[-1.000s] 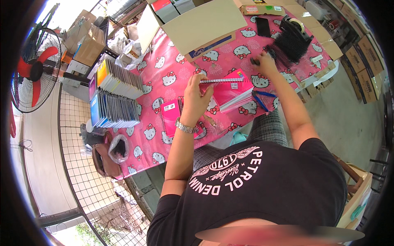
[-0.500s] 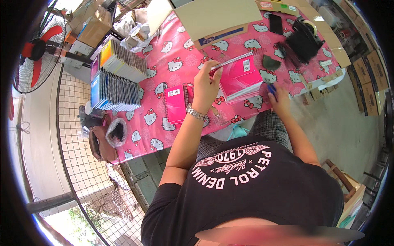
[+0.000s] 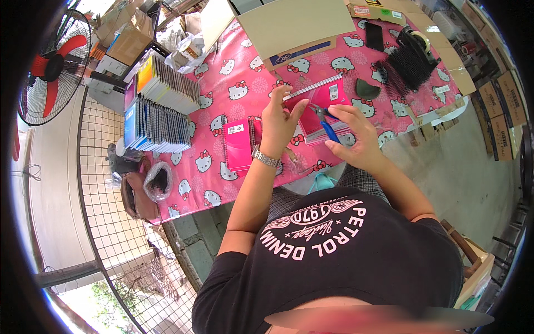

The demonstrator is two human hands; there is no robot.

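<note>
A pink spiral notebook (image 3: 340, 93) lies on top of a small stack of notebooks at the table's near edge, its white coil along the far side. My left hand (image 3: 280, 121), wearing a metal watch, grips the notebook's left corner by the coil, thumb over the cover. In my right hand (image 3: 356, 133) is a pair of blue-handled cutting pliers (image 3: 329, 131). Their handles are spread, and the jaws point at the coil's left end close to my left thumb. Another pink notebook pile (image 3: 238, 147) sits to the left.
Tall stacks of spiral notebooks (image 3: 161, 125) stand at the left. A cardboard box (image 3: 300, 33) is at the back. Toward the right lie a phone (image 3: 374, 36), a dark green piece (image 3: 367, 89), black coils (image 3: 409, 64) and a tape dispenser (image 3: 418, 40). A fan (image 3: 53, 67) stands far left.
My right hand has come up from the table's near edge with the pliers, over the notebook to its left corner. My left hand stays at the coil, its thumb shifted slightly right.
</note>
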